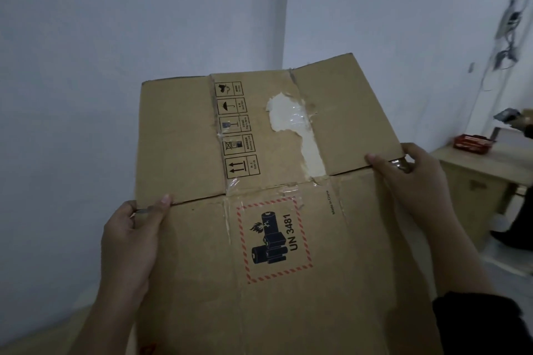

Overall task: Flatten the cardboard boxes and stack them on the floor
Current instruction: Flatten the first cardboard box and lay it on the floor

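A flattened cardboard box (277, 181) is held up in front of the camera, filling the middle and near part of the view, with pale walls (115, 37) behind it. The left hand (135, 236) is closed on the box's left edge, the thumb pressed on the near face just beside the slit between an upper flap and the main panel, the fingers hidden behind the card. The right hand (412, 181) is closed on the right edge at the same slit, thumb on the near face, fingers wrapped behind. A dark sleeve (478, 323) is seen at the near right.

A red-hatched battery label (275, 239) marked "UN 3481" is printed on the lower panel. A column of handling symbols (235, 130) runs up the upper part, beside a torn white patch (291, 127) with clear tape remnants.

At the far right, a red container (473, 143) rests on a wooden surface (476, 179), and cables (510, 26) hang on the wall above it.
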